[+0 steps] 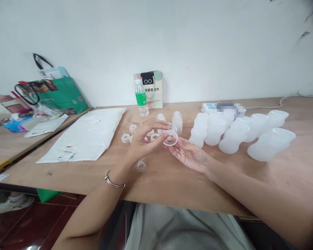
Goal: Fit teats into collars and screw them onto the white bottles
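Observation:
A clear plastic piece with a round, flared rim (171,140) is held up between my two hands above the table. My left hand (147,137) pinches it from the left, thumb and fingers around its side. From the right and below, the fingers of my right hand (189,152) grip its edge. Just behind stand two clear domed caps (177,121), beside several small clear rings (125,138) that my left hand partly covers. Under my left wrist, a small clear piece with a ring (141,166) lies on the table. Frosted, waisted bottles (234,139) stand in a group to the right.
A white plastic mailer (86,133) lies flat at left. At the back stand a water bottle (141,99) and a paper gift bag (156,90). A green bag (65,92) sits far left. Behind the frosted bottles, a white box (209,107) lies near a cable (280,102).

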`<state>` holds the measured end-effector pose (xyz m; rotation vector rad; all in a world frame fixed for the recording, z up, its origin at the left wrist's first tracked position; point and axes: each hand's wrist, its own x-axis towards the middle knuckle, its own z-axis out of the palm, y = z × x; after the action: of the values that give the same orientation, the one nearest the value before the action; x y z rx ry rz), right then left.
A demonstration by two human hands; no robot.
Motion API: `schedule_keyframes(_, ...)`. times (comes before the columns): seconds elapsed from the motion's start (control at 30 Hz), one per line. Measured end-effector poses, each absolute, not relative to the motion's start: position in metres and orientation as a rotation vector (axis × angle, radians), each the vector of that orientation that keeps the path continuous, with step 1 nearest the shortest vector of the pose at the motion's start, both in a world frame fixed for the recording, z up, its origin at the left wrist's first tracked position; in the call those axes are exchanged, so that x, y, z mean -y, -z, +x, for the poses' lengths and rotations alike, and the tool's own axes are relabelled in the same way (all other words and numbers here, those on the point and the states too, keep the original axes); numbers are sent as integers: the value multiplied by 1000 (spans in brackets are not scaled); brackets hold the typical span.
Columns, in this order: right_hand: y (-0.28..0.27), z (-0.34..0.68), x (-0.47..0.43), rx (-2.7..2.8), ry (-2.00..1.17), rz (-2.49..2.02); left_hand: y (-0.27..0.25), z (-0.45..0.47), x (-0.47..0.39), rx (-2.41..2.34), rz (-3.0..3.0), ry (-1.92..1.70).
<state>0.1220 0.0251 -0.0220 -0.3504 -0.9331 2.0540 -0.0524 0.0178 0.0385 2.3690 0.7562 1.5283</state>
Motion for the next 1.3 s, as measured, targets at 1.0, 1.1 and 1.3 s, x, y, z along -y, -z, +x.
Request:
schedule_keyframes(1.0, 29, 125, -32, 886, -1978, -336, -14, -50, -33, -674, 2673, -1307)
schedule_keyframes(1.1, 30, 125, -32, 886, -1952, -367, -14, -49, -32, -658, 2659, -1304)
schedule_keyframes(1.3, 33, 123, -33, 915, -1957, -388, -12, -45, -30, -622, 2468, -1305)
